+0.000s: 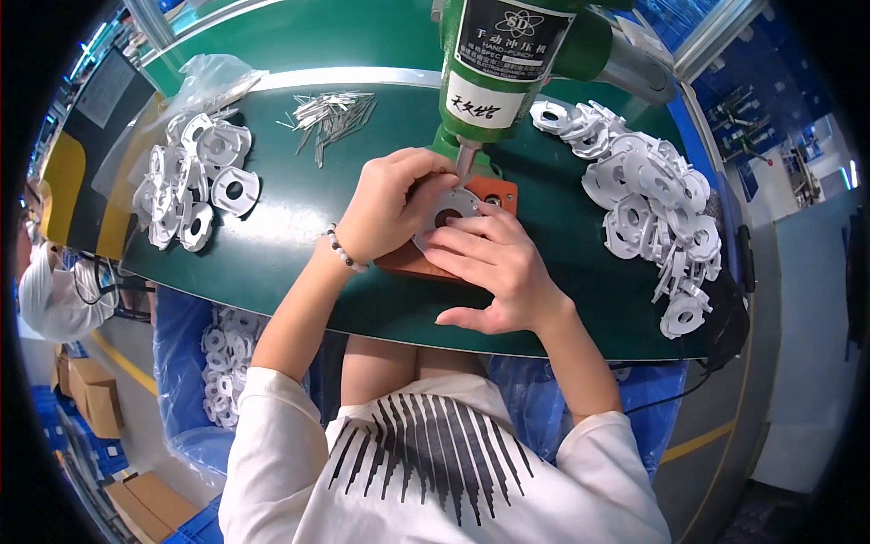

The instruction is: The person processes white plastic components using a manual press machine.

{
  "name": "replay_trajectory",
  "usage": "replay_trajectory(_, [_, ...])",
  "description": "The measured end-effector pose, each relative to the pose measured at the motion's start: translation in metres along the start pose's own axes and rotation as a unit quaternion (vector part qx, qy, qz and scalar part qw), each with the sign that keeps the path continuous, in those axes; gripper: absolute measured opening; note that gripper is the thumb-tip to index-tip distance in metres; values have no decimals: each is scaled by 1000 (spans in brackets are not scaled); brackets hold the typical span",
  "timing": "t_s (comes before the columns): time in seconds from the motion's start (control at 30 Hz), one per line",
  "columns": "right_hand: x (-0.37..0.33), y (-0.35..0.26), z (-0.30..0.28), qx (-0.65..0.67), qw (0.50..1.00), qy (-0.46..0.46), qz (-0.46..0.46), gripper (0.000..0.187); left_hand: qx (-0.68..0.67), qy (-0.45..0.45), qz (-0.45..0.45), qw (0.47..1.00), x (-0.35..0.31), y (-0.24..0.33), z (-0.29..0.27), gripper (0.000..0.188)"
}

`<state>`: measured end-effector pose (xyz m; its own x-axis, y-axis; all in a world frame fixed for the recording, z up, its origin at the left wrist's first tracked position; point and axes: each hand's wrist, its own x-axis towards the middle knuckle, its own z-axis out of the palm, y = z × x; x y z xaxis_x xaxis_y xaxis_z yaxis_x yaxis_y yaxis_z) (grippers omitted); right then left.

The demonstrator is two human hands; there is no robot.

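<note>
A round white plastic part (464,201) with a central hole lies on an orange block (501,191) beneath the metal tip (467,161) of a green hand press (487,86). My left hand (391,207), a beaded bracelet at its wrist, is closed at the part's left side. Its thumb and forefinger pinch close beside the tip; whatever they hold is too small to make out. Across the near right of the part rest the outstretched fingers of my right hand (497,265), its thumb spread away over the table.
Thin metal pins (331,116) lie in a loose heap on the green table (299,236). White plastic parts are piled at left (195,177) and right (648,186), beside a clear plastic bag (213,82) at far left. Below, a blue-lined bin (186,363) holds more parts.
</note>
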<state>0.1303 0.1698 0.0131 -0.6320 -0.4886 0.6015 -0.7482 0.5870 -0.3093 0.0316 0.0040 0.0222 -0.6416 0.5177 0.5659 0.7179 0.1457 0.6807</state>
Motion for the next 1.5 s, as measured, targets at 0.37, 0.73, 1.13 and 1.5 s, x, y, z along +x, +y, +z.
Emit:
replay_trajectory(0.37, [-1, 1, 1, 3, 1000, 11, -2, 55, 74, -24, 45, 996, 4, 5, 1, 8])
replay_trajectory(0.73, [1, -1, 0, -1, 1000, 7, 0, 55, 103, -50, 52, 992, 9, 4, 2, 6])
replay_trajectory(1.13, [-9, 27, -31, 300, 886, 332, 123, 47, 39, -46, 39, 997, 7, 6, -1, 16])
replay_trajectory(1.5, [110, 183, -129, 800, 545, 82, 239, 41, -23, 101, 18, 994, 1, -47, 0, 20])
